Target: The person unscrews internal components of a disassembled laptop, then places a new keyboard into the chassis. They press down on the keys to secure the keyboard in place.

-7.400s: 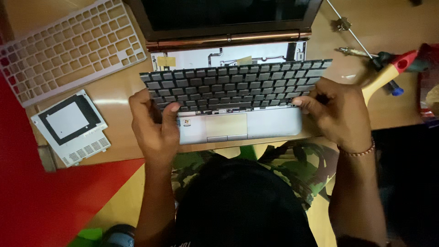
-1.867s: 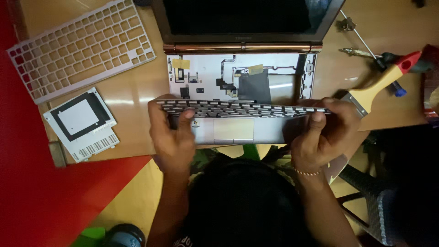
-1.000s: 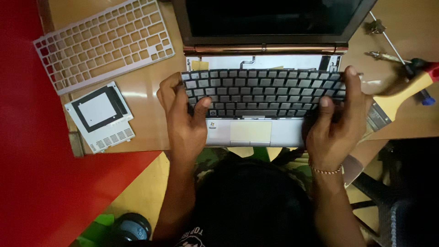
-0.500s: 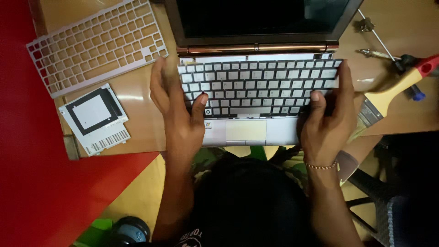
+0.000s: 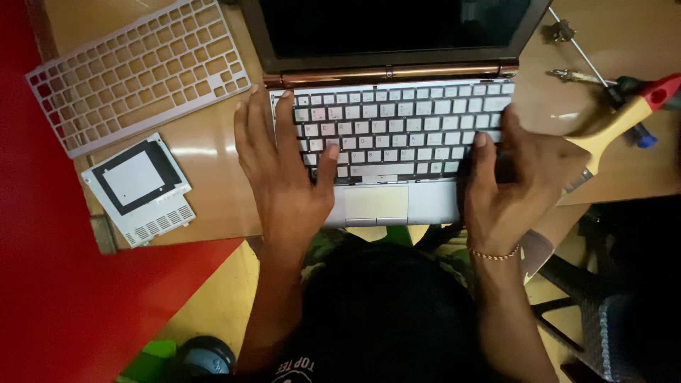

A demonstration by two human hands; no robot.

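Observation:
A small silver laptop [image 5: 418, 206] lies open on the wooden table with its dark screen [image 5: 397, 28] tilted back. A keyboard panel [image 5: 397, 128] with light keys lies flat in the laptop's tray. My left hand [image 5: 280, 170] lies flat over the keyboard's left end, fingers spread, thumb on the lower keys. My right hand [image 5: 514, 177] presses on the keyboard's right end, fingers pointing toward the screen. A beaded bracelet circles my right wrist.
A loose silver keyboard frame [image 5: 138, 71] lies at the upper left. Below it is a square grey cover plate [image 5: 138, 188]. At the right lie a wooden-handled brush [image 5: 610, 131], a screwdriver [image 5: 589, 76] and a red tool [image 5: 660, 89]. A red surface [image 5: 64, 284] borders the table's left.
The keyboard panel, held tilted above the open laptop tray earlier, has been lowered flat into the tray. Both hands moved from gripping its ends to pressing on top of it.

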